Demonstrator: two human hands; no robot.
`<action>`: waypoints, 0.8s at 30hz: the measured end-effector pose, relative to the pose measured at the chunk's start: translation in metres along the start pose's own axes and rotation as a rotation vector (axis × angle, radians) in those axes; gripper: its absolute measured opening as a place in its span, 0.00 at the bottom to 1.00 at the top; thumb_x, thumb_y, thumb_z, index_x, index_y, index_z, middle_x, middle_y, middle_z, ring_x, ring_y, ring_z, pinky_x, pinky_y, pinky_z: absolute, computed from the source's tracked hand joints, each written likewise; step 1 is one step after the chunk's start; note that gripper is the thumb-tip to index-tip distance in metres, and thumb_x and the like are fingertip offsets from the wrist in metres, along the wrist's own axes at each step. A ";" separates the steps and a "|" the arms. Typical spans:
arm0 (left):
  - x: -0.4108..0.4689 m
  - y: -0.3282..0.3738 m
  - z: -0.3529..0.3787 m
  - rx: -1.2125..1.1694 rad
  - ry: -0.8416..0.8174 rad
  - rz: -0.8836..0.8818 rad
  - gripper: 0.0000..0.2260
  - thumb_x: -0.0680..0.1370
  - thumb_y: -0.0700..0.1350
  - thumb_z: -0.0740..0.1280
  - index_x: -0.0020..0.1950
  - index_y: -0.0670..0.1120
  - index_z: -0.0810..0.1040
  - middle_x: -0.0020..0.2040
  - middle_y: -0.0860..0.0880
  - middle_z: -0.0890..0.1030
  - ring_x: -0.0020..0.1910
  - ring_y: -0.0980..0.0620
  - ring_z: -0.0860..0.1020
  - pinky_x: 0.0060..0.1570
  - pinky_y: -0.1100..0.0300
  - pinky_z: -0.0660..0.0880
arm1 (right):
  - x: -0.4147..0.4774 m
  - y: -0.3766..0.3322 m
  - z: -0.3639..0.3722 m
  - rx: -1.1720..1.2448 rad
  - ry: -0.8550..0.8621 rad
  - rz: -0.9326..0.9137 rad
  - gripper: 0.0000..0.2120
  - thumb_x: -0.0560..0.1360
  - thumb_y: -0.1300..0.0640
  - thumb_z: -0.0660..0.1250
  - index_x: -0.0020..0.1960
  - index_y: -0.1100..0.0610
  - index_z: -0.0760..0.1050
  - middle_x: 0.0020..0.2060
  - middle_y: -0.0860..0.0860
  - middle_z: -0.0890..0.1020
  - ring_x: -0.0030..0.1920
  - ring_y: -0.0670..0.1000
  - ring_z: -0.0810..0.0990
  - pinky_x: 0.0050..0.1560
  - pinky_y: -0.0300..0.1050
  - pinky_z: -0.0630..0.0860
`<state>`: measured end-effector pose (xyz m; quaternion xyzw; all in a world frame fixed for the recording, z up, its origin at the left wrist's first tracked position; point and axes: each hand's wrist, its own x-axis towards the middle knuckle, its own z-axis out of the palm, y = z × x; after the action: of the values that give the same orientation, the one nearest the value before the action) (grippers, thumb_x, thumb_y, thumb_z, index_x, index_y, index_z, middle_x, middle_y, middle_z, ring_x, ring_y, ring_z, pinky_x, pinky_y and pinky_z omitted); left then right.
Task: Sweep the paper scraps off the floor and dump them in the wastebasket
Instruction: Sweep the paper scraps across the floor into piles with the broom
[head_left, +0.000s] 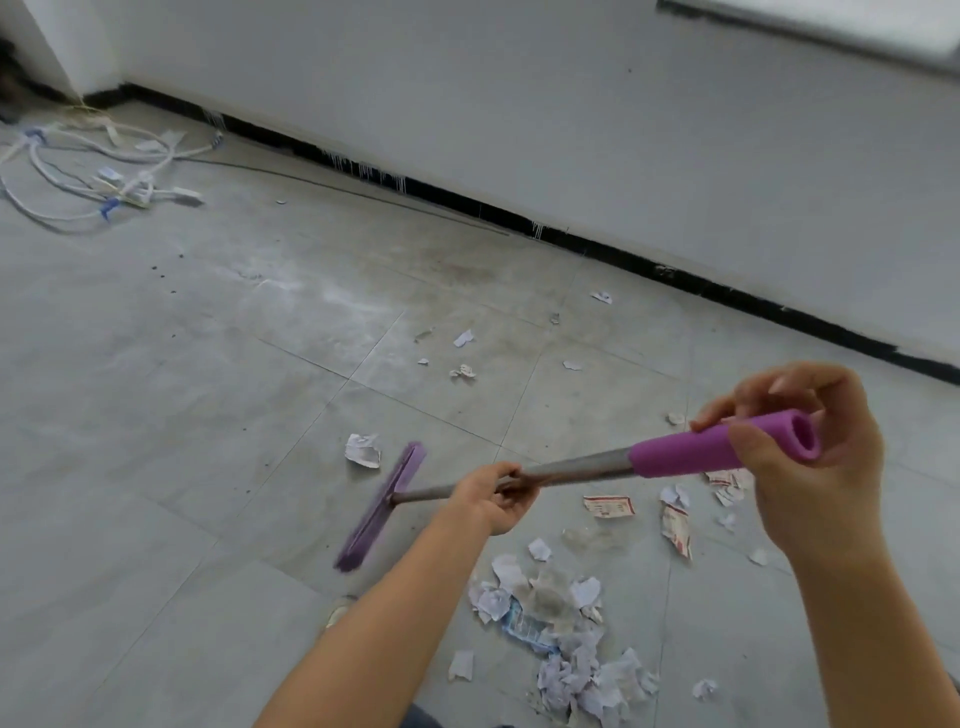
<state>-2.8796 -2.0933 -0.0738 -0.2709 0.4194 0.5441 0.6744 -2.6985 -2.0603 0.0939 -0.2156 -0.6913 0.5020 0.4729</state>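
The left grip clasps the broom mid-shaft, and the right grip holds its purple foam end. The shaft runs from the right of the frame down-left to the broom head, nearest the left grip. The scrap pile lies lower right of the head, with loose scraps above it. No wastebasket shows.
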 end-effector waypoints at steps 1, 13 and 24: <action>0.000 0.018 0.003 0.018 0.001 0.022 0.10 0.79 0.34 0.62 0.38 0.36 0.68 0.35 0.41 0.71 0.27 0.47 0.75 0.14 0.59 0.73 | 0.005 0.003 0.008 -0.008 0.025 -0.008 0.14 0.61 0.62 0.66 0.40 0.44 0.72 0.34 0.42 0.77 0.35 0.47 0.81 0.41 0.43 0.80; 0.058 0.256 -0.095 0.234 0.212 0.096 0.11 0.81 0.32 0.57 0.38 0.38 0.66 0.36 0.43 0.68 0.32 0.50 0.68 0.16 0.58 0.73 | 0.063 0.104 0.188 -1.097 -0.518 0.738 0.09 0.72 0.53 0.64 0.48 0.46 0.65 0.40 0.46 0.78 0.37 0.47 0.75 0.38 0.37 0.72; 0.107 0.247 -0.127 0.548 0.289 -0.175 0.12 0.81 0.34 0.58 0.37 0.35 0.67 0.37 0.41 0.69 0.35 0.46 0.70 0.71 0.52 0.64 | 0.049 0.123 0.223 -1.005 -0.259 1.080 0.06 0.68 0.55 0.68 0.41 0.50 0.71 0.38 0.49 0.77 0.38 0.49 0.74 0.34 0.34 0.66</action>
<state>-3.1456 -2.0792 -0.2068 -0.1886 0.6169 0.3066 0.6999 -2.9369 -2.0817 -0.0060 -0.6542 -0.6855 0.3092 -0.0800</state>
